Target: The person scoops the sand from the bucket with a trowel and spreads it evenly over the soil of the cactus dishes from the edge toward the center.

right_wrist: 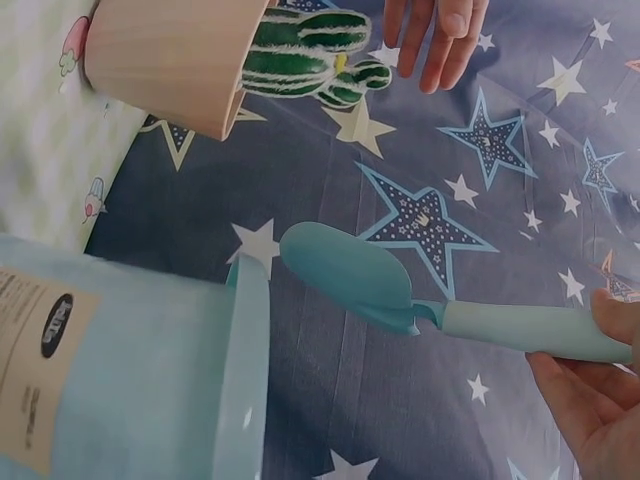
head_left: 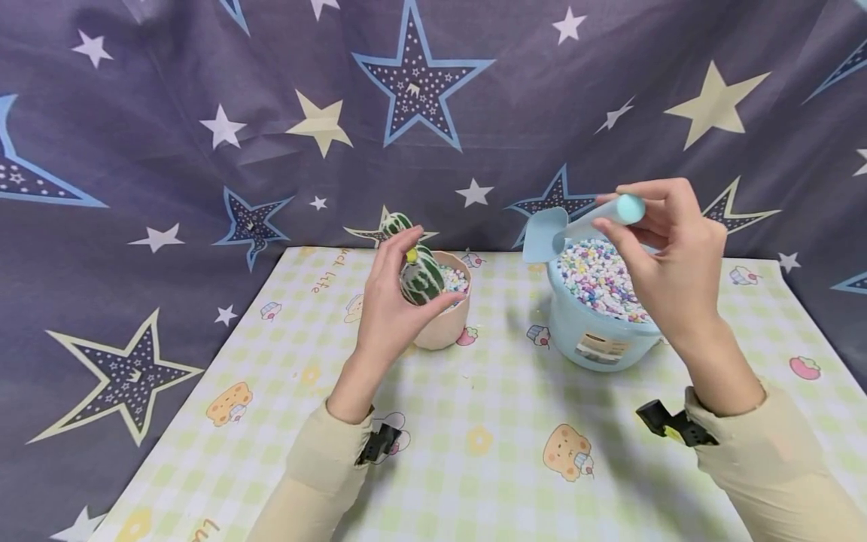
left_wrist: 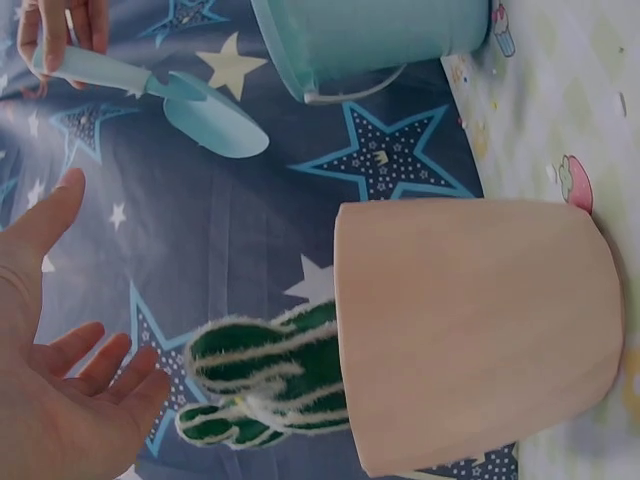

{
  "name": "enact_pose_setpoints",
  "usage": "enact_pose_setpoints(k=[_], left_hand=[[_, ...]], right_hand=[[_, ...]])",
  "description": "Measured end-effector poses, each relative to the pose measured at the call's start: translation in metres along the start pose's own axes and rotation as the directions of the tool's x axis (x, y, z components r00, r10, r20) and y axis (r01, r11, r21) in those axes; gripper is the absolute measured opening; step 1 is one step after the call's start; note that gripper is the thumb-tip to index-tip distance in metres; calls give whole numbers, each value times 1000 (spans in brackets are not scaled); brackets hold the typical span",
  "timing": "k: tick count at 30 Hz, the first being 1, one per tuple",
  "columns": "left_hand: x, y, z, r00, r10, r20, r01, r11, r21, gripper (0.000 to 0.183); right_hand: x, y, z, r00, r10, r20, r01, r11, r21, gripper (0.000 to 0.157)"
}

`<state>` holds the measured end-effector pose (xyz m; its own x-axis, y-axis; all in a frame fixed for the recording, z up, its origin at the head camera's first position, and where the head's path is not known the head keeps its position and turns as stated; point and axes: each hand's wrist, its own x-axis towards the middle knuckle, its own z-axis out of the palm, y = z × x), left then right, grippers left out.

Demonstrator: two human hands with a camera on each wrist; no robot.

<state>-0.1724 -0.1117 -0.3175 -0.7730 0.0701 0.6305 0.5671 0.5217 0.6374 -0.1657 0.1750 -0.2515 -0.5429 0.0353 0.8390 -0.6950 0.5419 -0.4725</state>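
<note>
A light-blue hand trowel (head_left: 546, 232) is held by its handle between the thumb and fingers of my right hand (head_left: 680, 263). The trowel's blade hangs above the left rim of a light-blue bucket (head_left: 576, 331) full of pastel pebbles (head_left: 603, 278). My left hand (head_left: 393, 301) is beside a green cactus (head_left: 423, 280) with white ridges, thumb and fingers spread apart. The left wrist view shows a gap between those fingers and the cactus (left_wrist: 265, 360). The cactus stands in a pale peach pot (head_left: 443, 327) with similar pebbles inside.
A green-and-white checked cloth (head_left: 474, 399) with cartoon prints covers the table. Behind it hangs a dark curtain (head_left: 488, 173) with stars. Pot and bucket stand apart toward the back, the bucket on the right. Its handle (left_wrist: 355, 92) hangs down one side.
</note>
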Motion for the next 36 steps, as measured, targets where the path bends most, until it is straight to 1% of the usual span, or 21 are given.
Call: enact_pose_setpoints(k=[5,9,12,15,20,29,36], left_hand=[[2,4,8,1000,-5,24,5,1000,-24,89],[4,7,13,999,18,34,-18,1000,-9,88],[4,9,18,999,21,38,-21,1000,3,88],[4,11,23,999,13,43,-13,1000,-5,88],[4,13,31,998,32,51,-31,999,-18,87],[6,16,45,994,21,103,-17,999,-41,85],[7,19,56,992,20,127,-14,999,-43,84]], right_hand=[[-1,4,-5,1000,13,-16,-13,1000,-6,35],[-1,8,-10,999,31,-36,-31,999,-12,36],[-2,10,-13,998,44,-49,-44,999,-11,36],[-2,12,-17,997,51,-54,-52,999,-12,37],[-2,14,-22,996,57,-66,-59,998,-24,38],[-4,19,-32,993,53,-104,-55,998,-16,38],[-5,24,-40,994,55,-99,-62,995,-74,37]])
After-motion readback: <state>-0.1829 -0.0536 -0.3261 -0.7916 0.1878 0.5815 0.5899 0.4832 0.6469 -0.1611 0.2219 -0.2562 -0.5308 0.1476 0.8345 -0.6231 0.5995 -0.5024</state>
